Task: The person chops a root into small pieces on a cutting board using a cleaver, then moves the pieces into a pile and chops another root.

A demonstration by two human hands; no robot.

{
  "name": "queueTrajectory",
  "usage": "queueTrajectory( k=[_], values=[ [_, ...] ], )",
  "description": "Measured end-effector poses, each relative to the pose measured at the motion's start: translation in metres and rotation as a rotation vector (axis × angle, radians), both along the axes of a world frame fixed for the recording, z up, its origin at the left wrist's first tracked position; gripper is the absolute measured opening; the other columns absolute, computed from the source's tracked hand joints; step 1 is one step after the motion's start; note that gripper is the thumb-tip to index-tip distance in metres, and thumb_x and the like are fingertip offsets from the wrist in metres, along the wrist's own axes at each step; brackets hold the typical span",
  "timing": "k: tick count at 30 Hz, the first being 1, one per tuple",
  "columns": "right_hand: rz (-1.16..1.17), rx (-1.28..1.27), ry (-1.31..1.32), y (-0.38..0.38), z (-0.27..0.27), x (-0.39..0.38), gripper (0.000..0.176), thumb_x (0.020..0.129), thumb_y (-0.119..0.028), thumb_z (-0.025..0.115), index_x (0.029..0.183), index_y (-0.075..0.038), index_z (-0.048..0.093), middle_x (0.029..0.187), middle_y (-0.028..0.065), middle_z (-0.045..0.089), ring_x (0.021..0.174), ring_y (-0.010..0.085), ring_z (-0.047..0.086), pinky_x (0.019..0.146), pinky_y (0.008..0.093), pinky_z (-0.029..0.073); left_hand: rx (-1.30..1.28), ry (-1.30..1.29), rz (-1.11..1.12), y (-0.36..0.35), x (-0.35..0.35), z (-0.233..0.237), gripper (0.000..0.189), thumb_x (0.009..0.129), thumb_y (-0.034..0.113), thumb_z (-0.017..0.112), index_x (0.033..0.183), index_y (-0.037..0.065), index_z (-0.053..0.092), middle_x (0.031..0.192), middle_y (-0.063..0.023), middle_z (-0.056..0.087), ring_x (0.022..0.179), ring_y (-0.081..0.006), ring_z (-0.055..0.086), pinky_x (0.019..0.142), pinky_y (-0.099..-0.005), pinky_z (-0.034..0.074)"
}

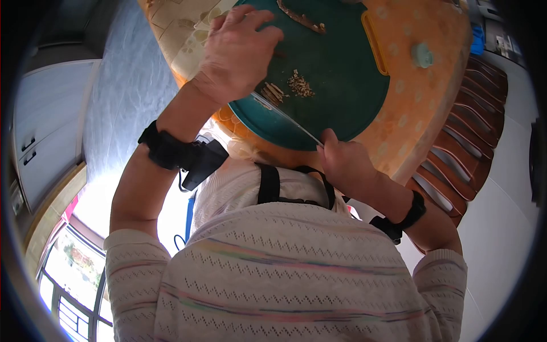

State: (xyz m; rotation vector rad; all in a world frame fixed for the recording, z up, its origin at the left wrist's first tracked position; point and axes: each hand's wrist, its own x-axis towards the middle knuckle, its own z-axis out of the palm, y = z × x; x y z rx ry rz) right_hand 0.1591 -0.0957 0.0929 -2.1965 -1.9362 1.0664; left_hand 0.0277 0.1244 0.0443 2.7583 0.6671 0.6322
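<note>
My right hand [348,164] is closed around the handle end of a knife [293,123], near the front edge of a round dark green cutting board [336,108]. Its thin blade slants up to the left over the board, with its far end just below my left wrist. My left hand [239,51] is over the board's left side, fingers bent and somewhat apart; I see nothing held in it. Short brown stick pieces [272,93] lie beside the blade. Right of them is a small heap of chopped light-brown bits [299,84]. A longer brown root-like piece [301,17] lies at the top.
The board rests on a table with an orange patterned cover [416,108]. An orange handle [374,43] edges the board, and a pale green small object [422,55] sits to its right. A brown slatted chair [461,142] stands at right. Black straps circle both forearms.
</note>
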Motion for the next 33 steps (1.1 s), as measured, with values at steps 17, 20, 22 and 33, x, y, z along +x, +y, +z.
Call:
queueTrajectory(
  k=[17,20,22,33],
  values=[
    [-0.126,0.014,0.136,0.007,-0.010,0.017,0.016,0.086,-0.014,0.055,0.088,0.000,0.046,0.066,0.0195,0.060,0.068,0.0397,0.061,0.059,0.0468,0.049,-0.050,-0.177,0.006,-0.044,-0.063,0.003,0.021,0.067,-0.001,0.071,0.086,0.009,0.067,0.079,-0.0040,0.060,0.078,-0.0226,0.058,0.072,-0.0336,0.045],
    [-0.120,0.003,0.145,0.008,-0.010,0.019,0.017,0.086,-0.014,0.056,0.089,0.000,0.046,0.067,0.0203,0.060,0.070,0.0401,0.061,0.060,0.0471,0.049,-0.076,-0.056,-0.102,-0.061,-0.060,-0.017,0.023,0.065,0.000,0.071,0.084,0.011,0.068,0.077,-0.0023,0.058,0.078,-0.0212,0.056,0.074,-0.0332,0.042],
    [-0.107,0.008,0.150,0.008,-0.010,0.020,0.017,0.086,-0.013,0.056,0.089,0.000,0.046,0.067,0.0209,0.059,0.070,0.0404,0.061,0.060,0.0474,0.048,-0.088,-0.077,-0.098,-0.064,-0.058,-0.028,0.023,0.064,0.000,0.071,0.084,0.011,0.068,0.077,-0.0020,0.057,0.078,-0.0210,0.055,0.074,-0.0331,0.042],
    [-0.191,0.033,0.120,0.004,0.007,0.024,0.019,0.087,-0.014,0.057,0.088,0.001,0.046,0.062,0.0216,0.056,0.063,0.0408,0.059,0.054,0.0447,0.046,-0.111,-0.106,-0.104,-0.062,-0.056,-0.030,0.023,0.064,0.001,0.071,0.084,0.010,0.067,0.075,-0.0017,0.055,0.076,-0.0205,0.054,0.073,-0.0326,0.041]
  ],
)
